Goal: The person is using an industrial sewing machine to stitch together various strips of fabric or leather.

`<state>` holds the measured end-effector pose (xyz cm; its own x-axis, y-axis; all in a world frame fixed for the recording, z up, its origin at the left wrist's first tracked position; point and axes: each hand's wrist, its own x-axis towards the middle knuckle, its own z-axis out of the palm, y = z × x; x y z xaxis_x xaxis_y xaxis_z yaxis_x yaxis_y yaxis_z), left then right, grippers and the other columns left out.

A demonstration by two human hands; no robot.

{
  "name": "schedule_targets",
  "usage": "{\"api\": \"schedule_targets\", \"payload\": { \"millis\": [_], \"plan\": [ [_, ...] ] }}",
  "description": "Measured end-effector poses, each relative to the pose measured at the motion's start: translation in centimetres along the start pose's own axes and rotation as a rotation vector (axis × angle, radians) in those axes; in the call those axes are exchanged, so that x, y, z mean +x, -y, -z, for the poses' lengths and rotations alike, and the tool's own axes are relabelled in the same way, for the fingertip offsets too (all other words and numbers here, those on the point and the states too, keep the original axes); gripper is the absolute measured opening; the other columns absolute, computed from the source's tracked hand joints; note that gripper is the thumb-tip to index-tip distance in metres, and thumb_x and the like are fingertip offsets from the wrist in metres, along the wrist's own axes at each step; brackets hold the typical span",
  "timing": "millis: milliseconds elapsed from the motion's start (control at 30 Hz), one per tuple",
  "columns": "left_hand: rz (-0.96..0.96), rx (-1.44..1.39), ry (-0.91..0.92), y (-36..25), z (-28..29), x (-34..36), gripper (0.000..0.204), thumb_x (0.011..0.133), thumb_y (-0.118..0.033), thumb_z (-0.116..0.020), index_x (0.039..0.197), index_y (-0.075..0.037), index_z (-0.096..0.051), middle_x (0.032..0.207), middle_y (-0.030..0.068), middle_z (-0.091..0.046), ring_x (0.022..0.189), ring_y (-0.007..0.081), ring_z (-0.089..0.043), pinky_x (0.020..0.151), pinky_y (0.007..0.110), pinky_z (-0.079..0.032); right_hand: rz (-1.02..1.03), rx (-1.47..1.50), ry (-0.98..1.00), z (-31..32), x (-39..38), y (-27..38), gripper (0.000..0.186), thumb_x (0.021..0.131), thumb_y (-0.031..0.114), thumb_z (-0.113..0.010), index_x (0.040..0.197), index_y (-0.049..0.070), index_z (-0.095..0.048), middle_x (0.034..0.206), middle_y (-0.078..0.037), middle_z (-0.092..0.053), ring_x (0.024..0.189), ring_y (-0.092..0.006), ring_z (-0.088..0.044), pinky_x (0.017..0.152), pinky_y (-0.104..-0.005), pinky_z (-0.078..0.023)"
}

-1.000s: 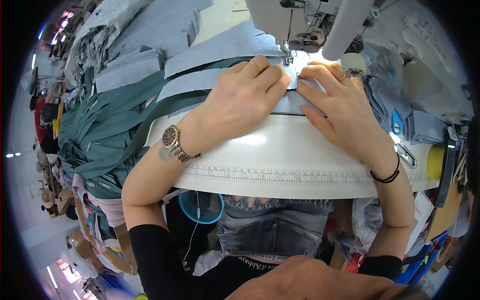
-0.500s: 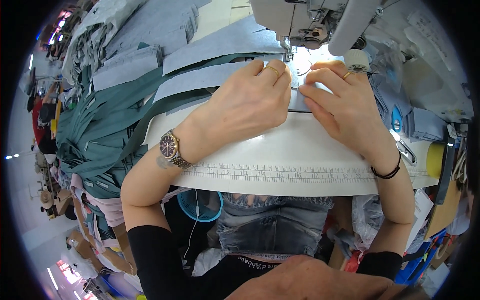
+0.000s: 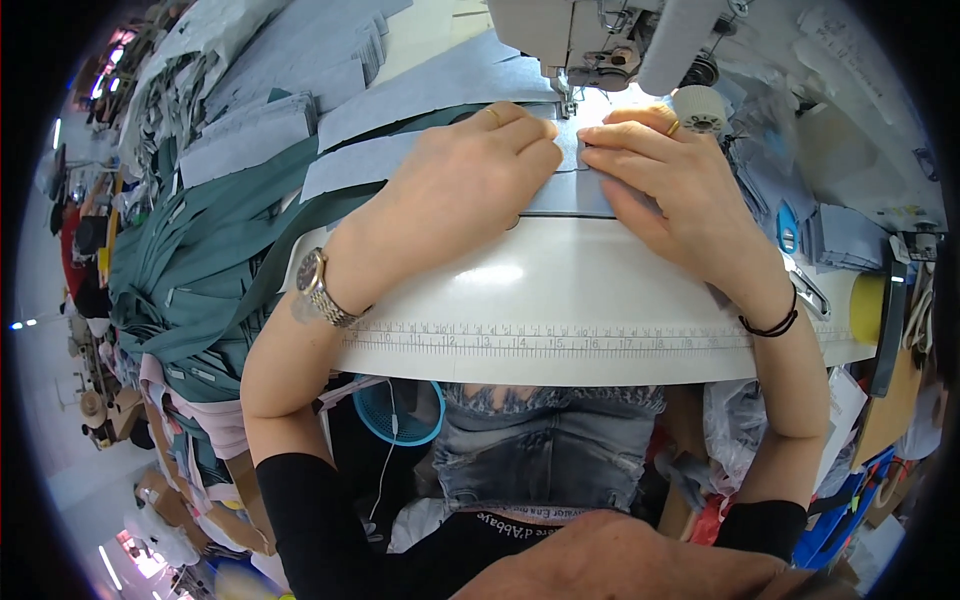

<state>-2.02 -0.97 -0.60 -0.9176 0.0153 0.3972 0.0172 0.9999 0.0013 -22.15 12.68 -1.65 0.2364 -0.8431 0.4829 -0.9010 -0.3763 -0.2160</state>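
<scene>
Below the needle and presser foot (image 3: 567, 102) of a sewing machine (image 3: 570, 35) lies a light grey-blue fabric piece (image 3: 570, 200). My left hand (image 3: 465, 170) rests on its left part, fingers curled together and seemingly pinching the cloth; their tips are partly hidden. On the right, my right hand (image 3: 675, 185) lies over the same piece, fingers stretched toward the left hand and thumb apart, tips touching the cloth. A narrow strip of fabric shows between both hands. Dark green cloth (image 3: 345, 208) runs alongside grey-blue panels (image 3: 355, 165) left of my left hand.
Green fabric strips (image 3: 190, 270) hang in a heap at left, near stacked grey-blue panels (image 3: 250, 135). A printed ruler (image 3: 560, 343) lines the table's front edge. At right are blue-handled snips (image 3: 788, 228), a metal cutter (image 3: 810, 290) and yellow tape (image 3: 866, 308).
My left hand has slid left, away from the presser foot, its wrist lower. The right fingers have shifted slightly left over the fabric, and more cloth shows between the hands.
</scene>
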Motion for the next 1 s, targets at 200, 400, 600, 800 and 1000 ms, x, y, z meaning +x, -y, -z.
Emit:
{"api": "schedule_targets", "payload": {
  "millis": [200,400,600,800,1000],
  "plan": [
    [-0.071,0.138,0.022,-0.1,0.0,-0.5,0.028,0.074,-0.004,-0.070,0.102,-0.004,-0.064,0.115,0.0072,-0.068,0.106,0.0218,-0.065,0.067,0.029,-0.059,-0.048,-0.058,0.147,0.6,-0.5,1.4,0.037,0.084,0.015,-0.071,0.120,0.004,-0.067,0.132,-0.005,-0.064,0.124,-0.0266,-0.057,0.092,-0.0388,-0.046],
    [-0.069,0.105,0.006,0.5,-0.3,-0.5,0.033,0.072,-0.005,-0.071,0.104,-0.005,-0.063,0.120,0.0086,-0.067,0.110,0.0227,-0.064,0.069,0.029,-0.060,-0.054,-0.135,0.104,-0.1,-0.7,1.4,0.042,0.083,0.025,-0.076,0.119,0.006,-0.067,0.130,-0.003,-0.063,0.107,-0.0245,-0.065,0.116,-0.0628,-0.027],
    [-0.071,0.108,0.022,1.1,-0.2,0.0,0.035,0.071,-0.008,-0.073,0.104,-0.005,-0.063,0.121,0.0082,-0.068,0.113,0.0231,-0.064,0.075,0.030,-0.060,-0.067,-0.103,0.158,0.4,-0.4,0.9,0.049,0.083,0.018,-0.074,0.128,0.003,-0.063,0.140,-0.008,-0.059,0.133,-0.0287,-0.052,0.102,-0.0421,-0.045],
    [-0.066,0.126,-0.009,1.2,-0.6,-0.2,0.034,0.073,-0.009,-0.072,0.106,-0.007,-0.065,0.123,0.0057,-0.068,0.113,0.0228,-0.065,0.077,0.030,-0.060,-0.061,-0.021,0.062,-0.1,-0.3,0.7,0.042,0.086,0.024,-0.074,0.122,0.003,-0.066,0.133,-0.009,-0.063,0.116,-0.0297,-0.061,0.118,-0.0623,-0.024],
    [-0.038,0.100,-0.037,1.8,-0.9,0.2,0.030,0.080,-0.005,-0.068,0.110,-0.007,-0.065,0.123,0.0065,-0.069,0.112,0.0253,-0.066,0.083,0.034,-0.059,-0.115,-0.072,0.095,-0.2,-0.2,0.4,0.047,0.088,0.029,-0.072,0.127,0.003,-0.065,0.134,-0.008,-0.063,0.122,-0.0286,-0.058,0.118,-0.0602,-0.025]
  ]
}}
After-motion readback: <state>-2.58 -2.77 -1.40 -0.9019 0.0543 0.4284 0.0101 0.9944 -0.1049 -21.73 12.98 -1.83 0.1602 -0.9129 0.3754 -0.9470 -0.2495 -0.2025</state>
